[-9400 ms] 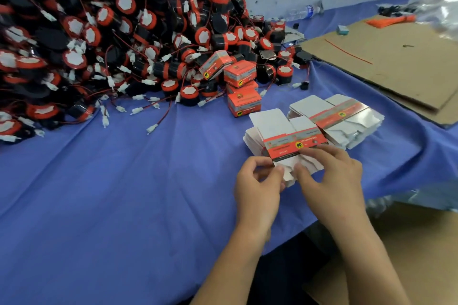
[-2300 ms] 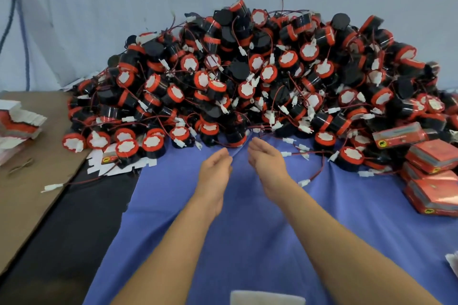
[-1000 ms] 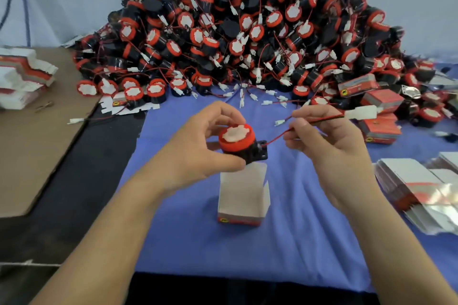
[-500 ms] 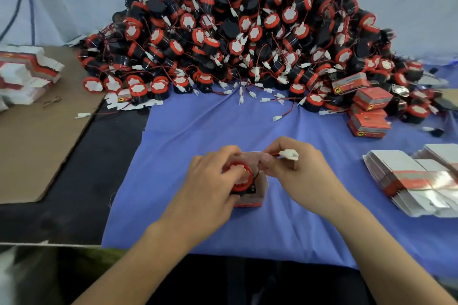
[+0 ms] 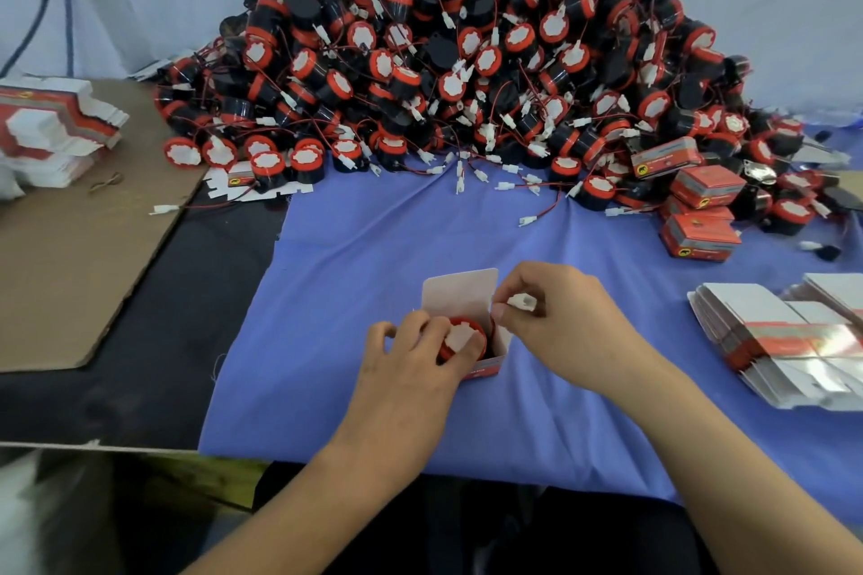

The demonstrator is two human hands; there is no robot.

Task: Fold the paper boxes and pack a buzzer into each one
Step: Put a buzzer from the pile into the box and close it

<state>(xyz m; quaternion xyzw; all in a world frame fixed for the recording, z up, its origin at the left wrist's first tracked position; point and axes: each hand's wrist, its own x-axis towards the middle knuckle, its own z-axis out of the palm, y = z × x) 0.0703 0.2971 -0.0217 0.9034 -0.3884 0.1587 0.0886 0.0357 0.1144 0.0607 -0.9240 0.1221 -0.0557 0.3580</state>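
Buzzer sat in the open paper box on the blue-clothed table; we gripped its red cap with the curled fingers of our left hand, while the fingers of our right hand pinched the white connector beside the raised flap.

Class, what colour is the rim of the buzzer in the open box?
Red, on the buzzer; head view shows it.

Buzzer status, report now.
Left hand grips buzzer in open box. Right hand pinches white connector outside box. Lid flap up, nothing blocking.
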